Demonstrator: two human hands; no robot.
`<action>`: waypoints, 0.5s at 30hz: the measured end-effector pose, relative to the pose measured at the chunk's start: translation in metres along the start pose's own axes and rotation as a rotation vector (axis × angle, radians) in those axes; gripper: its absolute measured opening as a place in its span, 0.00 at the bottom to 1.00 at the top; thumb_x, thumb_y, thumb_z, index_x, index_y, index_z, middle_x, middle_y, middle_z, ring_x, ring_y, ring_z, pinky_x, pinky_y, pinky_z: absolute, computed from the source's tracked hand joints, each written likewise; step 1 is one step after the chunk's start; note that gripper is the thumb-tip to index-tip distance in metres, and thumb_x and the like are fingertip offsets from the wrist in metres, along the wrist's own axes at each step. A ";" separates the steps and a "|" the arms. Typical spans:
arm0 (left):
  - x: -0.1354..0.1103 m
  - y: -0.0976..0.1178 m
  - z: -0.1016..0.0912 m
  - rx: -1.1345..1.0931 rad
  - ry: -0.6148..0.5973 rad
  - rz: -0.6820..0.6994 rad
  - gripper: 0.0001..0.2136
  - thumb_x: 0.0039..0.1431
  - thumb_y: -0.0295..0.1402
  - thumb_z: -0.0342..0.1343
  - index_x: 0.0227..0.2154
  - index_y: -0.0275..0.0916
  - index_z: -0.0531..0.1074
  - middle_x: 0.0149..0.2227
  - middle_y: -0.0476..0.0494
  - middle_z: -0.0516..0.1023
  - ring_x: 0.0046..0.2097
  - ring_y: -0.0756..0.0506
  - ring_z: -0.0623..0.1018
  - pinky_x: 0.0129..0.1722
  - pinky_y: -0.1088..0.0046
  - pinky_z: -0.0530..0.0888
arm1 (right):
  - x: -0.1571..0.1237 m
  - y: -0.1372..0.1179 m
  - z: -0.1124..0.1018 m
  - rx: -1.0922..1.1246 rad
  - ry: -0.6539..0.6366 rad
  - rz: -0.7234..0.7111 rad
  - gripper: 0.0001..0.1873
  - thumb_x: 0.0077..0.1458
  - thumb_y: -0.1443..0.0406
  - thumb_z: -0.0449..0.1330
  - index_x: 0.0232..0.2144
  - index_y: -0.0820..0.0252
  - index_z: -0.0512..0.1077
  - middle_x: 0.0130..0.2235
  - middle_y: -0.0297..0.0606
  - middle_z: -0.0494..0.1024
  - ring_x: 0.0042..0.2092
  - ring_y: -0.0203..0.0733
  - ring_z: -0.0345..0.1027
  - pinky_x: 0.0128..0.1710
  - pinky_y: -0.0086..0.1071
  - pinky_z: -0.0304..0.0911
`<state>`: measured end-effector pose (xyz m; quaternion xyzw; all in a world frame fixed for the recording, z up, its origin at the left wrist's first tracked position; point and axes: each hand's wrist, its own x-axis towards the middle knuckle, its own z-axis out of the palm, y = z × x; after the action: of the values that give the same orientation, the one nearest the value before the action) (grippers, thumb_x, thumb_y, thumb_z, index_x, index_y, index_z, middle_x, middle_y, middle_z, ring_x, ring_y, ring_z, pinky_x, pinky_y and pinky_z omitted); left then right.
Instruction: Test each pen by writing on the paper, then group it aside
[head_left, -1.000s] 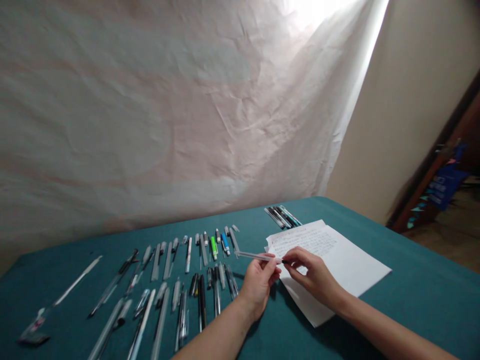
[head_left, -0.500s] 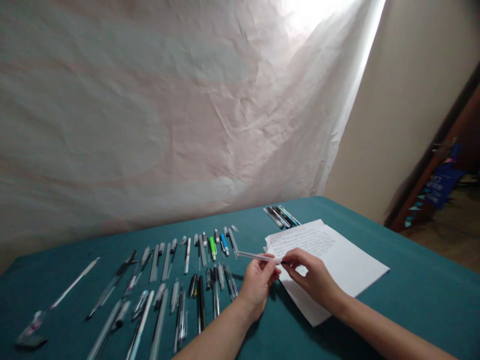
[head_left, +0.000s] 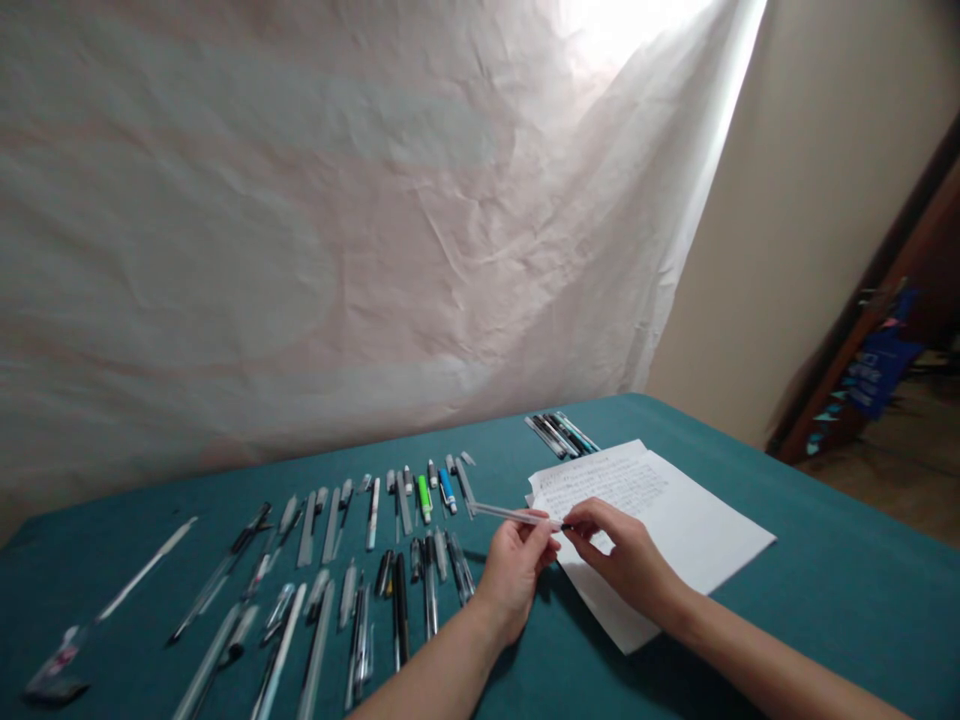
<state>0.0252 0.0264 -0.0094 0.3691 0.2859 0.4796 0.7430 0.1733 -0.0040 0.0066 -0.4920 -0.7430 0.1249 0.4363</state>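
Green tabletop (head_left: 847,600), pens (head_left: 400,612) rowed beside paper (head_left: 712,530).
From afar I see my left grip (head_left: 516,570) clamped on a clear pen (head_left: 504,512) by the paper's edge, apparently steadying it for my right grip (head_left: 628,560), pinched on its black tip (head_left: 568,526).

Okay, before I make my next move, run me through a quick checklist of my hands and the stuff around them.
1. Left hand grips the translucent pen barrel: ok.
2. Right hand pinches the small dark piece at the barrel's right end: ok.
3. Dark piece firmly joined to the barrel: cannot tell, too small and partly covered by fingers.
4. Paper sheets squared up: not ok, their edges are offset at the left.
5. Green pen and blue pen lie apart from both hands: ok.
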 end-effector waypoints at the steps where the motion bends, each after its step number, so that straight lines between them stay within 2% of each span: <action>1: 0.000 0.000 0.000 0.007 -0.005 0.002 0.13 0.46 0.34 0.61 0.34 0.34 0.67 0.28 0.49 0.71 0.28 0.55 0.69 0.30 0.79 0.67 | 0.000 0.000 0.000 -0.005 -0.003 -0.004 0.04 0.52 0.70 0.54 0.32 0.58 0.67 0.31 0.35 0.70 0.32 0.36 0.66 0.32 0.30 0.63; 15: 0.000 0.000 -0.001 0.053 -0.034 0.015 0.12 0.48 0.35 0.60 0.32 0.34 0.69 0.29 0.49 0.70 0.28 0.54 0.68 0.30 0.79 0.66 | -0.002 -0.002 -0.001 -0.026 -0.024 -0.002 0.05 0.55 0.68 0.53 0.34 0.58 0.68 0.32 0.36 0.72 0.34 0.37 0.66 0.34 0.31 0.62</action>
<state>0.0246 0.0271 -0.0097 0.3987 0.2829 0.4711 0.7342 0.1732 -0.0069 0.0076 -0.4955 -0.7500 0.1207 0.4211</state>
